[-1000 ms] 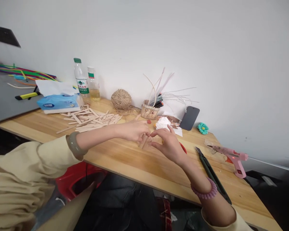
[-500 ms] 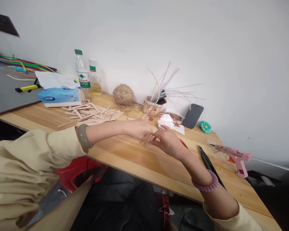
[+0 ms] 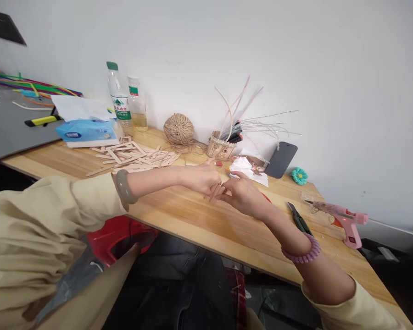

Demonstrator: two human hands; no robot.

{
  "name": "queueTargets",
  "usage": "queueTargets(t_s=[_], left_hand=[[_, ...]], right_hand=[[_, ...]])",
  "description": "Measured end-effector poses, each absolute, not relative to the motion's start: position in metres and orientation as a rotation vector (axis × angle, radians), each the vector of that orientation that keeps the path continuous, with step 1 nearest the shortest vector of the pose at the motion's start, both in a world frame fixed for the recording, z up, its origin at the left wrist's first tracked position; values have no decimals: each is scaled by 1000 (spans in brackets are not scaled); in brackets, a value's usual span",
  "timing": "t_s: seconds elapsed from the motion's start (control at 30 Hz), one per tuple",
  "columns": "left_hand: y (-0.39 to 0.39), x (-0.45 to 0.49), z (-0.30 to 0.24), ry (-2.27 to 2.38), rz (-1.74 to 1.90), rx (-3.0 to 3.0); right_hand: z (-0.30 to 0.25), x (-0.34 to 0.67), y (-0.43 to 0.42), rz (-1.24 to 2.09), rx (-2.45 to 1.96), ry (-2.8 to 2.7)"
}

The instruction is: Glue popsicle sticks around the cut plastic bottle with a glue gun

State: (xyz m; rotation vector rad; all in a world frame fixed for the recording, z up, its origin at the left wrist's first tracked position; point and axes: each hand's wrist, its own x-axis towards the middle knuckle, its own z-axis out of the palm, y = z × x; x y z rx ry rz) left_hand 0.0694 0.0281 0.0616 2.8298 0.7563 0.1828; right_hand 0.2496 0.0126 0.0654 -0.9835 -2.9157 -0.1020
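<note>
My left hand (image 3: 201,178) and my right hand (image 3: 244,197) meet at the middle of the wooden table (image 3: 199,224). Between their fingertips lie a few short wooden craft sticks (image 3: 216,192), side by side on the tabletop. Both hands pinch or press these sticks with curled fingers. A green bangle sits on my left wrist and a pink coiled band on my right wrist. A red object is mostly hidden behind my right hand.
A pile of loose craft sticks (image 3: 134,157) lies at the back left beside a tissue pack (image 3: 87,130) and two bottles (image 3: 124,98). Twine ball (image 3: 178,129), small basket (image 3: 220,148), phone (image 3: 281,159), black cutter (image 3: 299,219) and pink glue gun (image 3: 342,219) stand around.
The view has shifted a little. My right hand has closed in toward my left, so the fingertips now meet over the sticks.
</note>
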Motion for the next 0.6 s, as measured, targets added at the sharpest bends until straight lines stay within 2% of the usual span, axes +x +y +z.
queueTargets(t_s=[0.3,0.47,0.6], left_hand=[[27,69,66,747,148,2843],[29,36,79,930,558,2727],[27,-4,72,1138,796,2372]], right_hand=[[67,254,12,-30,-1000,-2874],[95,297,0,35,-1057,-2507],[107,363,-28,145,-1392,-2175]])
